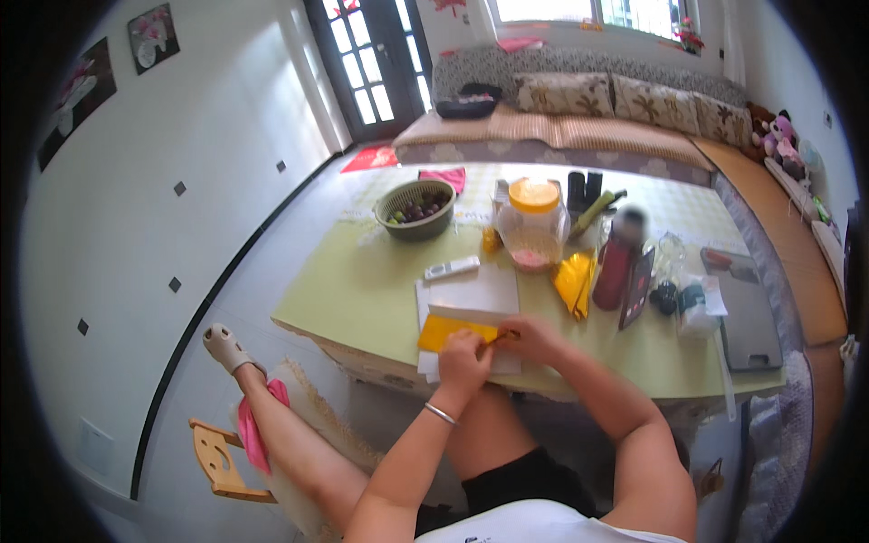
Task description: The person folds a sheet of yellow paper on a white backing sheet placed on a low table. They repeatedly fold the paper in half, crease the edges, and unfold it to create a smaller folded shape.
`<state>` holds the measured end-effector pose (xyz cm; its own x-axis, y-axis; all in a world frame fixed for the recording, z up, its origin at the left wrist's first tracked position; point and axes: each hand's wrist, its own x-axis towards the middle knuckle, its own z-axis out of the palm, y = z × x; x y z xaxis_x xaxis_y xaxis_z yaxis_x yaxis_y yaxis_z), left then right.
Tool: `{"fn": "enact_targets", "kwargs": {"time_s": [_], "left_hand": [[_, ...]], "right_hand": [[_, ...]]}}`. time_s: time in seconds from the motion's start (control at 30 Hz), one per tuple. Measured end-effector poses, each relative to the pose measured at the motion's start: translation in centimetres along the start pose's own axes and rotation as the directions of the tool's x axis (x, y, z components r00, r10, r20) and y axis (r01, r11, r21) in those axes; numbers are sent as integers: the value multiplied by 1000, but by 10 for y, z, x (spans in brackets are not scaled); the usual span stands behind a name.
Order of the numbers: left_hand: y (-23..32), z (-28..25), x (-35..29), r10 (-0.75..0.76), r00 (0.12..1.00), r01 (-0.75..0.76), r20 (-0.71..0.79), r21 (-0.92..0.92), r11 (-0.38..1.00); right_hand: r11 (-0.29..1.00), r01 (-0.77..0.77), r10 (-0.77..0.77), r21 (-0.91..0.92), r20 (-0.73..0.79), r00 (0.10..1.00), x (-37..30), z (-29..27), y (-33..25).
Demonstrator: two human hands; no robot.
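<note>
A flat yellow sheet of paper (444, 331) lies at the near edge of the table, over white sheets. My left hand (465, 364), with a silver bangle at the wrist, has its fingers closed at the sheet's near right side. Close beside it, my right hand (532, 340) pinches at the sheet's right end, where a narrow brownish strip shows between the two hands. The fingertips are partly hidden. Beyond the sheet lie a white pad (493, 288) and a white remote control (452, 267).
A colander of dark fruit (415, 210) stands at the far left. Toward the right are a yellow-lidded jar (534, 226), a folded yellow piece (574, 282), a red bottle (615, 267), an upright phone (636, 290) and a dark tray (744, 317). A wooden chair (217, 457) stands lower left.
</note>
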<state>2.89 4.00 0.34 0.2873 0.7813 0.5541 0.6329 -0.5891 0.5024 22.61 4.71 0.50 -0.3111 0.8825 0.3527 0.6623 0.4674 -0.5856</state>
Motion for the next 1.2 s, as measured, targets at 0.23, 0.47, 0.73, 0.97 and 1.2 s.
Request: {"fn": "enact_targets", "kwargs": {"time_s": [0.23, 0.47, 0.73, 0.97, 1.2], "left_hand": [[-11, 6, -13, -168, 973, 149, -162, -118, 982], [-6, 4, -11, -185, 965, 176, -184, -64, 982], [-12, 10, -11, -203, 959, 192, -200, -70, 979], [-9, 8, -9, -163, 964, 167, -211, 3, 986], [-15, 11, -10, -200, 962, 194, -188, -53, 980]], "right_hand": [[986, -139, 133, 96, 67, 989, 7, -3, -7], [976, -181, 185, 123, -22, 982, 6, -2, -5], [992, -130, 130, 6, -98, 987, 10, 8, -6], [964, 112, -154, -240, -164, 974, 5, 13, -9], [848, 402, -391, -344, 104, 914, -15, 30, -30]]}}
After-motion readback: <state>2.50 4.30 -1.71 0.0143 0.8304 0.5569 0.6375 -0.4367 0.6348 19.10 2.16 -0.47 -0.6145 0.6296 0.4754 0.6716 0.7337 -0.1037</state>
